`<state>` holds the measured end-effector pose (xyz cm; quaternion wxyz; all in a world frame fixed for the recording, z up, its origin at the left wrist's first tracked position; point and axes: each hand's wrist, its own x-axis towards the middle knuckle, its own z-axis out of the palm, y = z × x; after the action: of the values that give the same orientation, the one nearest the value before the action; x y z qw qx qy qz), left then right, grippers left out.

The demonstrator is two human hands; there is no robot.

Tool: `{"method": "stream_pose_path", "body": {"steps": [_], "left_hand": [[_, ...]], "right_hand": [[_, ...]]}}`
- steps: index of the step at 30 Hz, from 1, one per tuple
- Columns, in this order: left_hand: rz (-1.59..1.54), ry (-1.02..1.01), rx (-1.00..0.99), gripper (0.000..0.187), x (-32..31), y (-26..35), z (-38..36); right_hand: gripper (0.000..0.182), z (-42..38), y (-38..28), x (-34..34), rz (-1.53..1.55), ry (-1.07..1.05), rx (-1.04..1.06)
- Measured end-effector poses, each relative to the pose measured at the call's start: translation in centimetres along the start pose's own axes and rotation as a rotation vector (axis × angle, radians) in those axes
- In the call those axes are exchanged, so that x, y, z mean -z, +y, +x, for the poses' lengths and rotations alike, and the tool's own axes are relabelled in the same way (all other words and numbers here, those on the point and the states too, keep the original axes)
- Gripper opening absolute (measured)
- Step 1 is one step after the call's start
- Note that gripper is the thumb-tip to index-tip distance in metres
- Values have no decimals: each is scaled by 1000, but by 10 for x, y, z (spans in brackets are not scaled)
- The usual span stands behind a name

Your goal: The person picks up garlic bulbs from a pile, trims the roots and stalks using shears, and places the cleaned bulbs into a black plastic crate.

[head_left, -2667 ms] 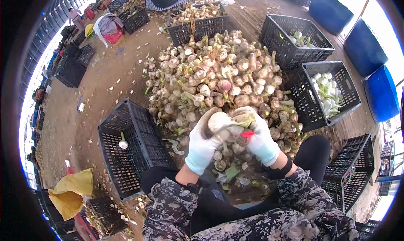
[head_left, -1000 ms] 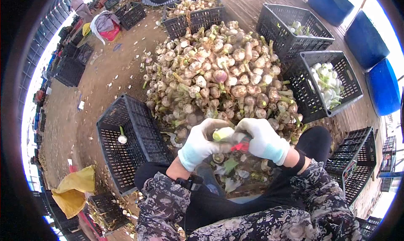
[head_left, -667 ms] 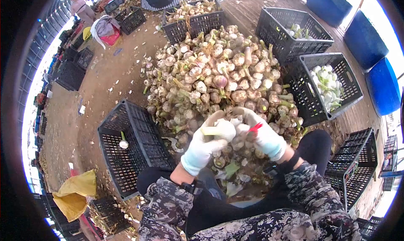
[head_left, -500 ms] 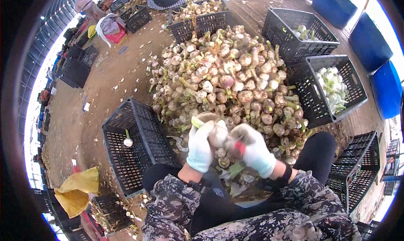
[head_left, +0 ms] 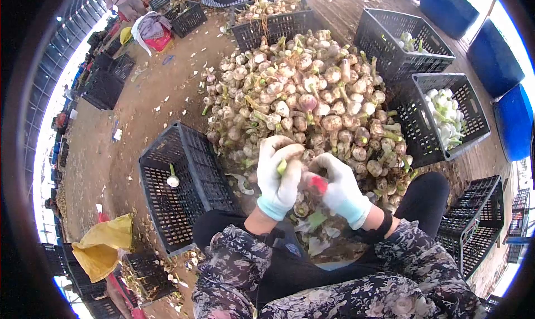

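Observation:
Both hands wear white gloves with pale blue cuffs. My left hand (head_left: 280, 174) is closed around a garlic bulb, whose green stem end (head_left: 282, 167) shows between the fingers. Close beside it, my right hand (head_left: 339, 186) grips a small tool with a red part (head_left: 319, 184); its blade cannot be made out. The hands nearly touch, at the near edge of a large heap of garlic bulbs (head_left: 312, 96). Leaf and skin scraps (head_left: 316, 230) lie below them.
A black crate (head_left: 192, 188) with one peeled bulb (head_left: 173, 181) stands at left. At right, one crate (head_left: 413, 118) holds white bulbs (head_left: 446, 115); another (head_left: 384, 43) stands behind. Blue barrels (head_left: 493, 57) line the far right. A person (head_left: 125, 1) is at upper left.
The view has shifted slightly. My left hand has turned, its fingers now higher over the bulb, and my right hand has shifted slightly with the red tool.

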<state>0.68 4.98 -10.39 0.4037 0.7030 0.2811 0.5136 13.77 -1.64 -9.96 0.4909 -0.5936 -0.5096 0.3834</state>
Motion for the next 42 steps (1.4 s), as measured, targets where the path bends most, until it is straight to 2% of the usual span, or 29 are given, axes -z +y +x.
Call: {"method": "stream_pose_path", "body": {"steps": [1,2,3,4,6,7,8,9,10,12,14,15,16,18,19,20,22,24,26,28,30,34,35,36,38,39,41,42], "left_hand": [[2,0,-5,18,1,-5,-2],[-107,24,82,20,3,-10,-5],[-216,50,169,23,6,-11,-8],[-212,49,159,23,9,-11,-4],[-608,174,489,31,14,-10,1],[-736,273,650,39,13,-5,3],[-884,269,773,37,17,-9,1],[-879,267,782,37,17,-10,1],[-875,262,791,36,18,-10,2],[-786,219,799,36,17,-9,3],[-701,184,867,34,13,-13,2],[-794,159,935,34,12,-17,1],[-887,133,1000,35,12,-19,1],[-890,106,956,36,15,-17,3],[-859,138,922,37,14,-11,4],[-828,171,887,37,13,-8,4],[-705,25,752,34,13,-11,-7],[-691,32,882,32,9,-8,-15],[-642,26,911,32,8,-10,-16],[-873,105,1008,31,8,-1,-8],[-872,138,1040,31,7,-6,-11],[-887,67,1041,36,4,-4,-12],[-947,95,1100,33,2,0,-10],[-1007,130,1158,32,0,4,-8],[-1054,167,1129,31,-4,4,-8],[-1067,156,1106,31,-4,8,-7],[-1024,174,1074,29,-5,7,-7],[-1015,260,1175,29,-8,7,-4]], "right_hand": [[22,2,7,1,245,-2,-223],[20,2,20,5,490,-7,-450],[16,7,56,11,42,31,-228],[17,6,79,20,-6,-84,-433],[19,-5,74,32,-306,-359,-186],[19,-10,73,36,-304,-367,-198],[25,-12,71,39,-315,-497,-120],[31,-9,66,41,-326,-621,-33],[31,-7,49,41,-327,-617,-32],[45,-1,9,36,-194,-282,53],[52,11,-15,27,-191,-291,427],[38,15,-27,26,-273,-353,426],[38,19,-26,25,-272,-350,429],[24,27,-19,21,-201,-346,546],[18,26,-21,17,-199,-268,600],[22,16,-22,12,-166,-213,574],[24,-2,-12,9,-126,-188,541],[24,-13,-1,11,-86,-177,538],[24,-24,1,13,-128,-245,484],[19,-35,4,6,-81,-228,370],[18,-32,16,5,-132,-190,257],[18,-43,-5,14,-56,-218,362],[15,-42,2,17,-29,-207,381],[14,-49,-6,18,383,-269,-129],[19,-50,-21,18,635,-288,-314],[19,-50,-21,16,643,-290,-312],[23,-49,-19,11,852,-209,-476],[23,-51,-21,10,928,-212,-434]]}}
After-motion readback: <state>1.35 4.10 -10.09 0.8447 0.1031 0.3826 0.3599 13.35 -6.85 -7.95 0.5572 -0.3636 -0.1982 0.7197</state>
